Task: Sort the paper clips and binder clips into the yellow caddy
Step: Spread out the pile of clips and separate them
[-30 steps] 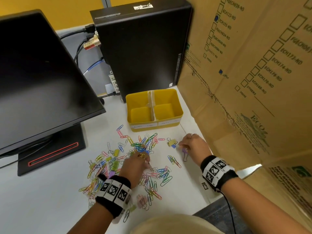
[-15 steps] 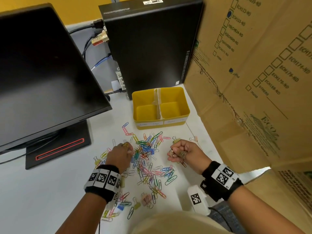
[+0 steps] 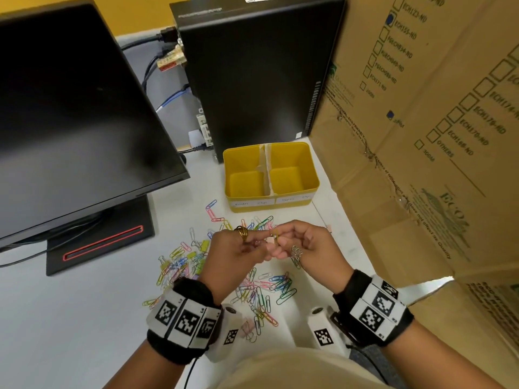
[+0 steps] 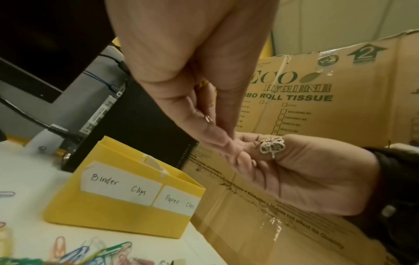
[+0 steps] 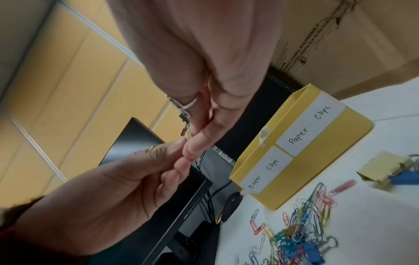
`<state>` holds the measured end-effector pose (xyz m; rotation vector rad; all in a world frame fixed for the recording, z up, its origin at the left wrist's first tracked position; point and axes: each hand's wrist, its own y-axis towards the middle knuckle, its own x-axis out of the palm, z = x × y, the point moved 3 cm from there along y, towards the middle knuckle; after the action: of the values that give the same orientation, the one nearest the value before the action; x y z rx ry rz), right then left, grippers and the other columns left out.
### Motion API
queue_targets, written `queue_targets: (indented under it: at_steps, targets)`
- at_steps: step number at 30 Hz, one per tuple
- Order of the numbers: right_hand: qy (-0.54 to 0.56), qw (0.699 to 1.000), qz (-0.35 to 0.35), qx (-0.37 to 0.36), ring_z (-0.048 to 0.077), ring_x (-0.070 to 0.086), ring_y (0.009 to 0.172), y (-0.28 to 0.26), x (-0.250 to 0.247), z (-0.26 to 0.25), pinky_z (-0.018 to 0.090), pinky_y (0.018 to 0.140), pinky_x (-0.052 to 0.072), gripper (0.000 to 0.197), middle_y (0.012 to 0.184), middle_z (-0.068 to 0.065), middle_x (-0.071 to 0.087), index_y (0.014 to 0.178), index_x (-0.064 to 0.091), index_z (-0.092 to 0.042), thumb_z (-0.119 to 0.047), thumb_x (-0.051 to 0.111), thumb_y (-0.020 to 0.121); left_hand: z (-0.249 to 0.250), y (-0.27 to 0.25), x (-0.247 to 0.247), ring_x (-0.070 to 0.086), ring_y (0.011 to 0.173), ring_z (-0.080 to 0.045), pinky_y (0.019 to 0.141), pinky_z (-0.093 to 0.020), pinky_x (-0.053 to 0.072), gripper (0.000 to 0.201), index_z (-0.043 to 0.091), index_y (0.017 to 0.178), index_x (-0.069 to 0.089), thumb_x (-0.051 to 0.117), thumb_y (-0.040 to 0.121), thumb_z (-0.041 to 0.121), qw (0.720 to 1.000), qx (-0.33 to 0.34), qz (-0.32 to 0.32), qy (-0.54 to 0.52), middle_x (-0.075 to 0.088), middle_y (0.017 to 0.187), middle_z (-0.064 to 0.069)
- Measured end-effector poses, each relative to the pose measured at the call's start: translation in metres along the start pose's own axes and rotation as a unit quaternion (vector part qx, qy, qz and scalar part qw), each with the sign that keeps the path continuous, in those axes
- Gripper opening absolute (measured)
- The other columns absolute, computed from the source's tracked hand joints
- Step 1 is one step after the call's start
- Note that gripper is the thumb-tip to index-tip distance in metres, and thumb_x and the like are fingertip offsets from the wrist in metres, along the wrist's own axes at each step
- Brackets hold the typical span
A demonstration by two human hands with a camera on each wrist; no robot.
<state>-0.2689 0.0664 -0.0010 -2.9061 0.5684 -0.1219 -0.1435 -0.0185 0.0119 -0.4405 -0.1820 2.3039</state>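
The yellow caddy (image 3: pixel 313 175) stands behind the pile, and nothing shows in either compartment. Its labels read "Binder Clips" on the left and "Paper Clips" on the right (image 4: pixel 113 215). Coloured paper clips and binder clips (image 3: pixel 261 287) lie scattered on the white desk. My left hand (image 3: pixel 261 244) and right hand (image 3: pixel 283 240) are raised above the pile, fingertips meeting. Together they pinch a small clip (image 3: pixel 276 237); I cannot tell its kind. A bit of its metal (image 4: pixel 208 119) shows between my left fingers.
A black monitor (image 3: pixel 70 122) on its base (image 3: pixel 98 242) fills the left. A black computer tower (image 3: pixel 252 71) stands behind the caddy. A cardboard box (image 3: pixel 421 136) walls off the right. A yellow binder clip (image 5: pixel 383 169) lies in front of the caddy.
Both hands left the desk and came together above the pile. The right hand lifted a small clip, and the left hand now pinches it too.
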Motion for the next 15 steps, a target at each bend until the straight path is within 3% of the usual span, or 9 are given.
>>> queue_targets:
  at_steps: [2,8,12,15]
  targets:
    - [0.012,1.0,-0.006,-0.003,0.003,0.066,0.06,-0.002,-0.003,-0.005,0.016,0.063,0.056,0.023,0.073,0.009,0.063,0.1,0.061,-0.005,0.01,0.052,0.085,0.001,-0.001,-0.001,0.071,0.065,-0.004,0.065,-0.016,0.058,0.026,0.006,0.107,0.069,0.067,0.081,0.002,1.0,0.009,-0.002,-0.015,0.072,0.071,0.004]
    - [0.015,1.0,0.009,-0.004,0.013,0.067,0.059,-0.009,-0.003,-0.01,0.024,0.066,0.057,0.036,0.063,-0.001,0.065,0.103,0.058,-0.016,0.012,0.057,0.08,0.009,-0.006,-0.007,0.071,0.066,-0.005,0.07,-0.021,0.058,0.026,0.028,0.091,0.07,0.063,0.084,0.004,0.998,0.03,-0.006,-0.05,0.074,0.065,0.011]
    - [0.047,0.999,0.023,-0.016,0.011,0.067,0.058,-0.014,-0.003,-0.021,0.022,0.062,0.057,0.035,0.067,0.009,0.061,0.097,0.059,-0.013,0.017,0.054,0.08,0.008,-0.003,-0.018,0.069,0.06,-0.003,0.063,-0.012,0.056,0.018,0.013,0.097,0.07,0.061,0.085,0.002,0.996,0.012,0.018,-0.092,0.073,0.07,0.004]
    - [0.038,0.998,0.043,-0.003,0.01,0.065,0.056,-0.01,-0.017,-0.012,0.02,0.061,0.057,0.033,0.065,0.009,0.058,0.093,0.061,-0.01,0.019,0.052,0.08,-0.001,0.003,-0.027,0.069,0.06,-0.001,0.06,-0.01,0.055,0.015,0.004,0.099,0.066,0.058,0.087,0.001,0.996,-0.007,0.025,-0.085,0.07,0.076,-0.005]
